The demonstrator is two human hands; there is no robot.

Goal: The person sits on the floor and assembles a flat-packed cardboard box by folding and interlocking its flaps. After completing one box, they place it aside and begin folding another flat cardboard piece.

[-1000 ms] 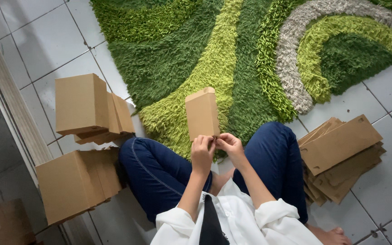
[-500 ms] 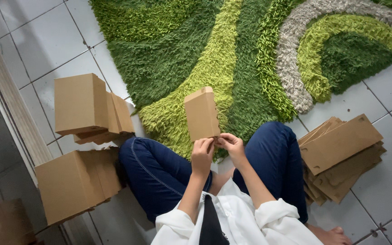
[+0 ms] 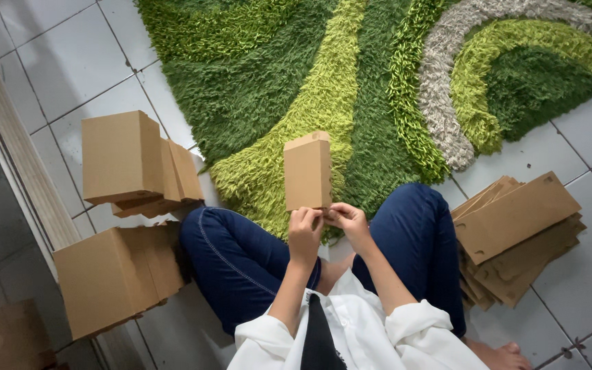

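Between the knees of a seated person, above a green rug [image 3: 296, 82]: 1 small brown box [image 3: 307, 171], upright, near end gripped low down. Hidden or unclear: the box's bottom flaps sit behind the fingers, so their fold cannot be made out; the stack of flat blanks [image 3: 515, 236] overlaps too closely for a count; a further brown piece at the lower left corner is cut off by the frame. Counted: 2 hands, 1 box in hand, 2 groups of made-up boxes [image 3: 131, 164] on the tiles [image 3: 56, 68] to the left, each holding several pressed together, exact number unclear. Left hand [image 3: 305, 226]: fingers pinched together on the box's lower edge. Right hand [image 3: 346, 220]: likewise pinching that edge, just beside the left. Box rises directly above both hands, touching them, tilted slightly away over the rug.
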